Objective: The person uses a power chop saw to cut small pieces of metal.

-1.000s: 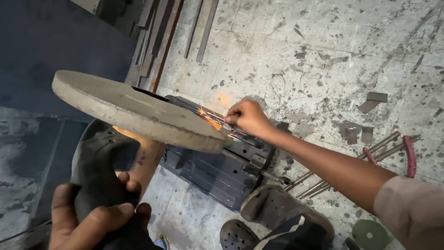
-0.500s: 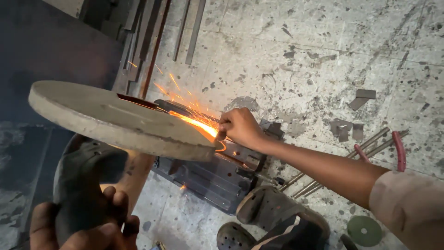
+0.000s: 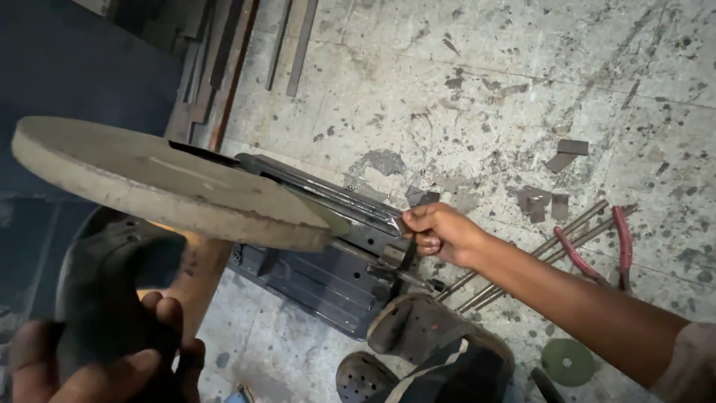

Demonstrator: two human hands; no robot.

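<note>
right hand: the right hand [image 3: 441, 233] was out at the saw's vise [image 3: 350, 246], fingers [image 3: 426, 240] pinched shut on the end of a thin metal strip [image 3: 350, 203], most likely to stop it sliding in the clamp.
left hand: the left hand [image 3: 112, 358] was wrapped tight round the saw's dark handle [image 3: 112, 298], low and well off to the side of the strip fingers, so it could swing the head.
disc: the big grey cutting disc [image 3: 160, 186] hung tilted just beside those fingers, over the strip.
floor stuff: red-handled pliers [image 3: 608, 250] and steel rods [image 3: 537, 254] lay on the concrete floor [image 3: 485, 89] beyond the wrist; dark sandals [image 3: 432, 351] below it.
vs half a second back: the sparks were gone and the disc looked lifted off the strip, same pinch though.
</note>
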